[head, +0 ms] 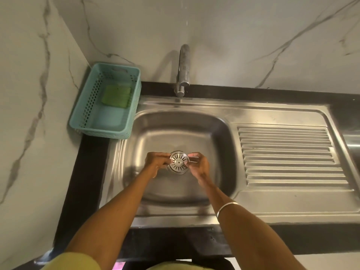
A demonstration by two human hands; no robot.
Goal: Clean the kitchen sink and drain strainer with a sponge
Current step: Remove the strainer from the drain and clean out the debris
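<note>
I hold the round metal drain strainer (179,162) between both hands, low in the middle of the sink (161,129), right over the drain opening, whose rim shows just beneath its near edge. Its slotted face, with slits fanning out from a small centre knob, is turned up toward me. My left hand (155,162) pinches the strainer's left edge, thumb and fingertips curled in on the rim; my right hand (200,165) pinches the right edge the same way, fingers bent around it. Whether the strainer is lifted clear of the drain or touching it, I cannot tell. A thin silver bangle (227,207) sits on my right forearm. The steel basin around my hands is dull and streaked, and to its right runs the ribbed draining board (288,154). Behind the basin the chrome tap (183,69) stands against the marble-patterned wall, its spout pointing over the bowl. On the black counter at the sink's back-left corner sits a teal perforated basket (87,106), and the green sponge (116,96) lies inside it at the far end, well apart from my hands.
</note>
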